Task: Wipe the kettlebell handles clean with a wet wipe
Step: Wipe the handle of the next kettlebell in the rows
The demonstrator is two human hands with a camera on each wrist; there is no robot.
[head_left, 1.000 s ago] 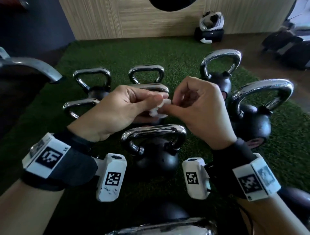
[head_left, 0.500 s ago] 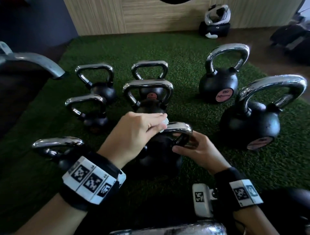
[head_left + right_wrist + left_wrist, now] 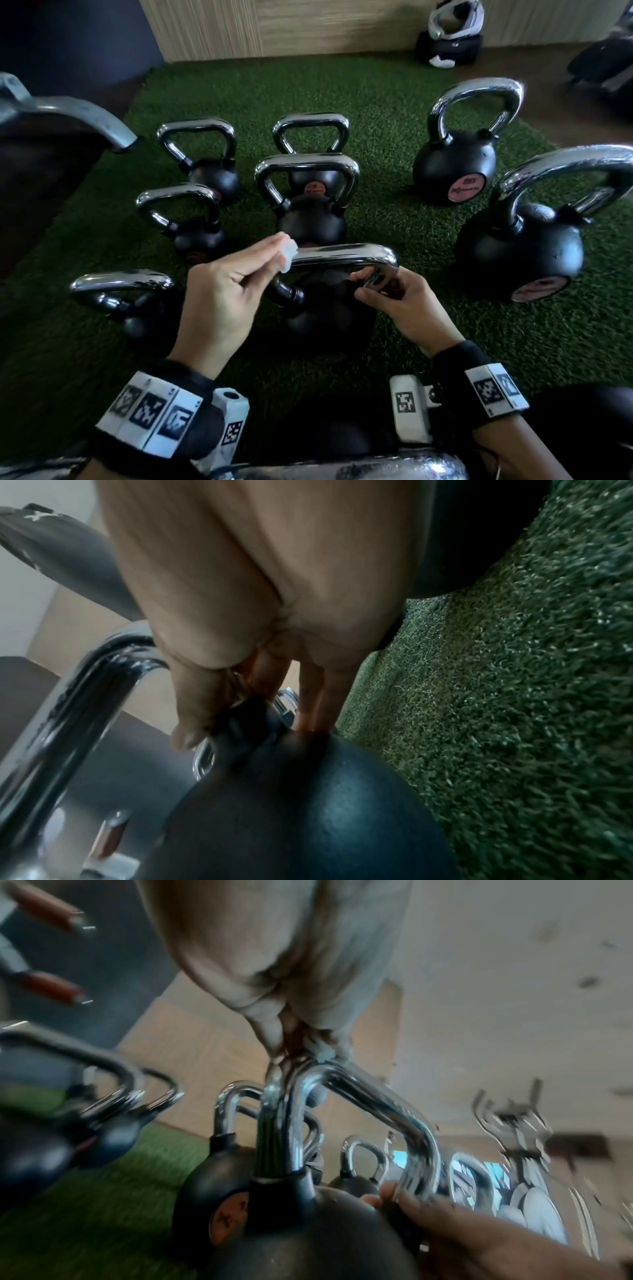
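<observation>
A black kettlebell [image 3: 325, 315] with a chrome handle [image 3: 346, 257] stands on green turf just in front of me. My left hand [image 3: 226, 294] pinches a small folded white wet wipe [image 3: 287, 255] and holds it against the handle's left end; the left wrist view shows the wet wipe [image 3: 322, 1053] at the chrome handle's [image 3: 369, 1096] bend. My right hand [image 3: 400, 305] curls round the handle's right leg, thumb and fingers on either side. In the right wrist view the right hand's fingers [image 3: 308, 696] reach down to the kettlebell's black body [image 3: 308, 804].
Several more kettlebells stand on the turf [image 3: 394, 212]: small ones [image 3: 205, 171] to the left and behind, two large ones [image 3: 513, 253] at the right. A big handle [image 3: 342, 469] lies at the bottom edge. A dark bench [image 3: 44, 144] stands left; bags [image 3: 448, 44] lie by the wooden wall.
Both hands dropped from chest height to the near kettlebell. The left hand brought the wipe onto the handle's left end and the right hand took hold of its right side.
</observation>
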